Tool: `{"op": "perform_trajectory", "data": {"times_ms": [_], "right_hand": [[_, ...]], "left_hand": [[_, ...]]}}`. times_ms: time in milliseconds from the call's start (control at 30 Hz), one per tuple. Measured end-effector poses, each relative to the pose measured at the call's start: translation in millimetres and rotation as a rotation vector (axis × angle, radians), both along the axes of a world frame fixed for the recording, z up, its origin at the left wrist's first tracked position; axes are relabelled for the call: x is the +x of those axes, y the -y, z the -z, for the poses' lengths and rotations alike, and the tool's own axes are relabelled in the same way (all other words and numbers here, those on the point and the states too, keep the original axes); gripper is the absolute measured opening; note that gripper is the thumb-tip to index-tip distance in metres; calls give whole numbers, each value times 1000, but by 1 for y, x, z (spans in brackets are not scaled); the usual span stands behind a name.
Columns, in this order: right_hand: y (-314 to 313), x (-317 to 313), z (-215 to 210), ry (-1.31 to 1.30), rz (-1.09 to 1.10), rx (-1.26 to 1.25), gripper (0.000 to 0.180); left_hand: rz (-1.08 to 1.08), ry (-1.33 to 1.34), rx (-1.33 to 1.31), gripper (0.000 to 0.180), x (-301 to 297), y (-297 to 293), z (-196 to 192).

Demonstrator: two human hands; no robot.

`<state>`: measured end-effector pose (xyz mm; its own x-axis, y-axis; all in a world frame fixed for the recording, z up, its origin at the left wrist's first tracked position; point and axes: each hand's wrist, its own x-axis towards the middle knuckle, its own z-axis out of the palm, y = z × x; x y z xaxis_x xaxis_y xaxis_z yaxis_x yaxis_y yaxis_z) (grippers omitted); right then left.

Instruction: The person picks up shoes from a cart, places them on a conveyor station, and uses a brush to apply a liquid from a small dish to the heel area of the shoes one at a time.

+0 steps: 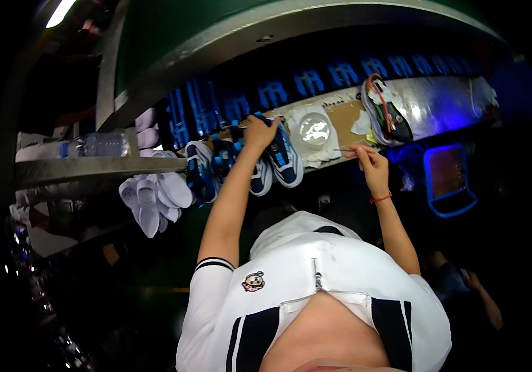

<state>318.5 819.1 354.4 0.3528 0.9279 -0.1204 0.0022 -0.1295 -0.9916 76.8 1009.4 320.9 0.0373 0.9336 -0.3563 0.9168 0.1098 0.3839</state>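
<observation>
My left hand reaches over the work ledge with its fingers closed on the heel end of a navy and white sneaker. More navy sneakers with white soles stand in a row to its left, some partly hidden by my forearm. My right hand pinches a thin stick-like tool, whose tip points left toward a round clear dish. The dish sits on a stained white sheet, and its contents are hard to make out.
A black, white and orange sneaker stands on the ledge at right. White insole-like pieces are stacked at left, beside a metal bar. Blue racks line the back. A blue-framed stool is at right; another person's arm shows lower right.
</observation>
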Motion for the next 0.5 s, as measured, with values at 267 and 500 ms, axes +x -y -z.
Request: {"op": "perform_trajectory", "data": {"times_ms": [267, 500], "right_hand": [[6, 7, 8, -12, 23, -10, 28], [-5, 4, 11, 7, -28, 14, 27]], "left_hand": [[-69, -67, -98, 92, 27, -8, 2], [-139, 45, -79, 90, 4, -3, 9]]}}
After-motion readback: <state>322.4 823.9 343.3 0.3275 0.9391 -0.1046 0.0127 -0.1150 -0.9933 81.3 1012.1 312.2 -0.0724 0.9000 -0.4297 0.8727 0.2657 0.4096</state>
